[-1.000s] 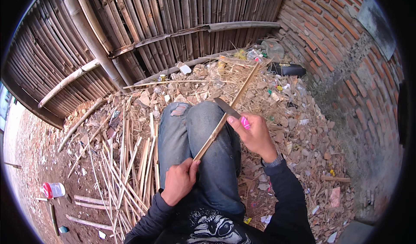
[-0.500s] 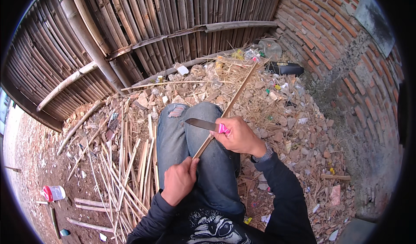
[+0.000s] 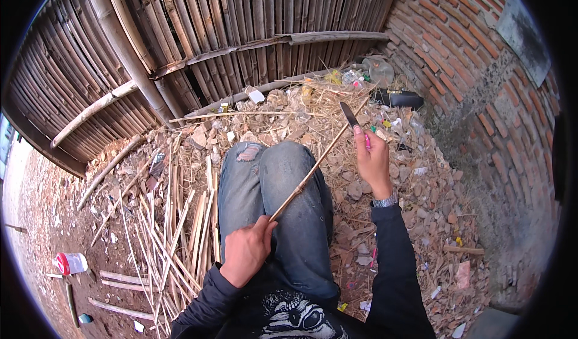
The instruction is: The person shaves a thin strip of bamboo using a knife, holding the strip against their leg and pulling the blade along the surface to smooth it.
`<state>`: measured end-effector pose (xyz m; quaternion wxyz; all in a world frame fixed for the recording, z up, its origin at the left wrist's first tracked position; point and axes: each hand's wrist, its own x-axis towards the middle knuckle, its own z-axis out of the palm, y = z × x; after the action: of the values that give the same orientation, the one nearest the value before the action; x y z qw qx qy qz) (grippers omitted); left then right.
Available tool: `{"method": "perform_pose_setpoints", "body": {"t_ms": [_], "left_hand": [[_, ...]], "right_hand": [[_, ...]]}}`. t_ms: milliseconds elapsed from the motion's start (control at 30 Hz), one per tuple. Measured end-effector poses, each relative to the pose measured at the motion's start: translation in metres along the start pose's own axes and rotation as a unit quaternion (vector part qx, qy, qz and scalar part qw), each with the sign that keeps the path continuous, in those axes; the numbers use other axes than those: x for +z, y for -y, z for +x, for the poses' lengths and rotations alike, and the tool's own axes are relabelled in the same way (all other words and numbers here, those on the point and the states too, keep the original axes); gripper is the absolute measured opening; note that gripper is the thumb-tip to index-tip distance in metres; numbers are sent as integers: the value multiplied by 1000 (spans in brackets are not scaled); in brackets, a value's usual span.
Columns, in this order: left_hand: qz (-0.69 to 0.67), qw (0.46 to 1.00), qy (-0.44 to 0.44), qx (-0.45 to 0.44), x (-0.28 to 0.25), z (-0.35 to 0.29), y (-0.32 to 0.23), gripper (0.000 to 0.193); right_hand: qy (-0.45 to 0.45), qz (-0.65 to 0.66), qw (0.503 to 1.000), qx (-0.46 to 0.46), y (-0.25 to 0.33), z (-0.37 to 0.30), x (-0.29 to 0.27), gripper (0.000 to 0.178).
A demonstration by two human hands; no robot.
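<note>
Right hand (image 3: 374, 161), clamped on your knife (image 3: 348, 115), just swung out toward the far end of the bamboo strip (image 3: 313, 170); blade contact unclear. Left hand (image 3: 247, 248) still grips the near end, so the strip looks steadied across your jeans (image 3: 283, 161).

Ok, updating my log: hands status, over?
Left hand gripping near end of bamboo strip. Right hand holding knife, crossing strip toward far end in view, contact unclear. Right knee beneath strip.
</note>
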<state>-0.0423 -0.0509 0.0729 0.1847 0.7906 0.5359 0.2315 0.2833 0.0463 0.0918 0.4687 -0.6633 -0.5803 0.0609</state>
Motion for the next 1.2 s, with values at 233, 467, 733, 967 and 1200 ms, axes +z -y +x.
{"method": "perform_pose_setpoints", "body": {"t_ms": [233,467,733,967,1200], "left_hand": [[30,999,0,21,-5,3,-4,19],[22,1000,16,-14,-7,4,-9,18],[-4,1000,-19,-4,-2,12,-13,16],[-4,999,-43,-1,-5,6,-11,19],[-12,999,-27,-34,-9,9,-20,20]], "right_hand": [[24,-41,999,-24,17,-10,36,50],[173,43,982,-58,51,-81,39,47],[179,150,971,44,58,-77,15,48],[-21,-62,998,18,17,-5,14,52],[112,4,992,-56,52,-73,46,44]]}}
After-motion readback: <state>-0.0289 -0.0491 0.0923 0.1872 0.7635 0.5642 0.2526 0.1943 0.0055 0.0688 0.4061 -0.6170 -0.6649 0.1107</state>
